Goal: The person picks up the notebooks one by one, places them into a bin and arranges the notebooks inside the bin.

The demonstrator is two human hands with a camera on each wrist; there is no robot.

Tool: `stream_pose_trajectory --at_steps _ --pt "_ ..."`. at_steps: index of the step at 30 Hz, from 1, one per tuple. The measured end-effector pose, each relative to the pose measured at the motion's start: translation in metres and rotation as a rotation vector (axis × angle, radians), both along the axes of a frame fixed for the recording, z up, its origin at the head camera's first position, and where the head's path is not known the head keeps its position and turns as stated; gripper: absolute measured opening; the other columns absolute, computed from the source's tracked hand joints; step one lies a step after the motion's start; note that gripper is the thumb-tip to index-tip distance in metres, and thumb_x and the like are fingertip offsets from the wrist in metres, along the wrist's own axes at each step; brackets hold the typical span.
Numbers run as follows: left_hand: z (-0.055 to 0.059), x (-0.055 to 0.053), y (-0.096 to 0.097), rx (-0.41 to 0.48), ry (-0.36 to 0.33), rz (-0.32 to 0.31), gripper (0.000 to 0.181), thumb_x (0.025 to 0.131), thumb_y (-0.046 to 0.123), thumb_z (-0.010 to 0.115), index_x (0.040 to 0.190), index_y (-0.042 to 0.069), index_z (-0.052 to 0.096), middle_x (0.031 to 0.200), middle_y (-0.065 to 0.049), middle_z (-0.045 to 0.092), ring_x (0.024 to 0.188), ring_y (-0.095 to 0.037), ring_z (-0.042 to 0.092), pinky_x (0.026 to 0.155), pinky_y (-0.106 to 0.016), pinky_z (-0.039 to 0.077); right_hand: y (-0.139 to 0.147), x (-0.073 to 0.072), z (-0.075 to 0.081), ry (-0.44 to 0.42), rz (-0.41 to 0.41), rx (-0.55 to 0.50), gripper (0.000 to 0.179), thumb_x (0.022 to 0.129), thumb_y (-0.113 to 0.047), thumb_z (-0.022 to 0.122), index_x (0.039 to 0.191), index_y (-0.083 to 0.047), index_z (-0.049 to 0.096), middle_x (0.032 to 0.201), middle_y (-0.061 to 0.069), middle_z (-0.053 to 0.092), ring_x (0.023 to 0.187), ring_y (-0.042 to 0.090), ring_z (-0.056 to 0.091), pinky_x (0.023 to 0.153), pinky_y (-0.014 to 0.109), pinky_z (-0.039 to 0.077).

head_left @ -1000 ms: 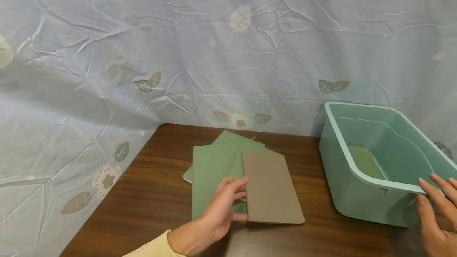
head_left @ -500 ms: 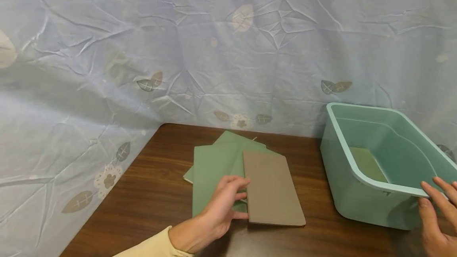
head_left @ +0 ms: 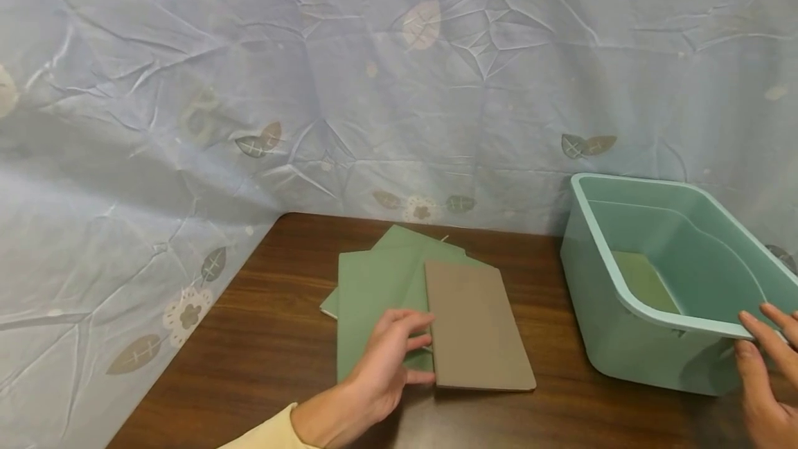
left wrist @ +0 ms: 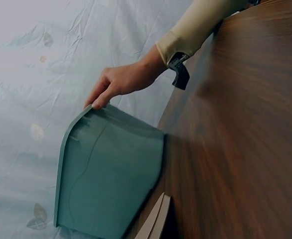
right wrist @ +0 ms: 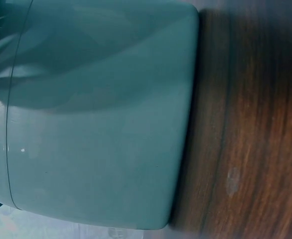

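Observation:
A brown notebook (head_left: pixel 479 328) is pinched at its left edge by my left hand (head_left: pixel 386 362). Green notebooks (head_left: pixel 374 296) lie overlapping on the table beneath it and to its left, partly covered by that hand. In the left wrist view, the brown notebook (left wrist: pixel 155 219) shows its edge tilted up from the table, with a narrow gap between two layers. At the right, my right hand (head_left: pixel 769 376) grips the near rim of a teal plastic bin (head_left: pixel 648 352), thumb outside and fingers over the rim. The left wrist view also shows the right hand (left wrist: pixel 118 82) on that rim.
Inside the bin, a flat green thing (head_left: pixel 642 281) lies on the bottom. The dark wooden table (head_left: pixel 249 345) meets a pale patterned curtain (head_left: pixel 374 89) at the back and left. The bin stands close to the curtain.

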State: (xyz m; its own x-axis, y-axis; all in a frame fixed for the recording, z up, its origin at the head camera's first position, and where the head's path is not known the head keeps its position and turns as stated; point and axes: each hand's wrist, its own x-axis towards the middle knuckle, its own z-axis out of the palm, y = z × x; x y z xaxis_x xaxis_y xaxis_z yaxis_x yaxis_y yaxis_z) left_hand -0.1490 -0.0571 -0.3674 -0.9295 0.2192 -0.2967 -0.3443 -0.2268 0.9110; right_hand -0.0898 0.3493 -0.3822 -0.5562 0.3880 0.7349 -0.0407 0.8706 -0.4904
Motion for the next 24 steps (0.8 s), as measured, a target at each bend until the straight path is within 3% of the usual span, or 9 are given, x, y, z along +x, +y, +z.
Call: stream_pose_trajectory --at_steps 5,11,16,18,24 --pt "-0.002 0.007 0.003 -0.057 -0.019 0.002 0.055 0.093 0.031 0.063 0.131 0.003 0.036 0.141 -0.019 0.037 0.13 -0.04 0.041 0.082 -0.05 0.057 0.0 -0.001 0.001 0.025 0.03 0.015 0.036 0.102 -0.015 0.053 0.135 -0.002 0.059 0.151 0.015 0.046 0.15 0.025 0.028 0.126 0.046 0.017" --pt "-0.004 0.013 0.008 -0.1 -0.037 -0.005 0.05 0.091 0.026 0.063 0.128 0.003 0.038 0.132 -0.018 0.043 0.118 -0.036 0.049 0.082 -0.042 0.056 0.001 -0.001 0.001 0.025 0.035 0.019 0.037 0.102 -0.018 0.053 0.137 -0.003 0.058 0.152 0.014 0.045 0.15 0.024 0.027 0.126 0.045 0.016" --pt "-0.003 0.014 0.01 -0.106 -0.035 -0.006 0.05 0.09 0.026 0.063 0.127 0.004 0.038 0.131 -0.016 0.041 0.113 -0.033 0.051 0.083 -0.039 0.054 0.006 -0.008 -0.002 0.214 0.113 0.071 0.036 0.101 -0.025 0.057 0.126 0.0 0.065 0.141 0.017 0.056 0.143 0.031 0.039 0.124 0.041 0.023" --pt "-0.003 0.014 0.01 -0.106 -0.032 -0.01 0.051 0.09 0.026 0.064 0.127 0.003 0.037 0.128 -0.016 0.044 0.11 -0.032 0.053 0.083 -0.039 0.055 0.006 -0.009 -0.002 0.239 0.122 0.093 0.037 0.101 -0.026 0.057 0.124 0.002 0.066 0.138 0.02 0.057 0.141 0.034 0.041 0.123 0.039 0.025" --pt "-0.005 0.015 0.009 -0.118 -0.036 -0.045 0.049 0.094 0.017 0.056 0.132 -0.002 0.033 0.129 -0.023 0.051 0.104 -0.03 0.064 0.089 -0.042 0.057 0.0 0.002 0.003 0.046 0.011 0.058 0.036 0.101 -0.016 0.055 0.135 -0.002 0.059 0.146 0.018 0.051 0.148 0.027 0.033 0.126 0.042 0.019"
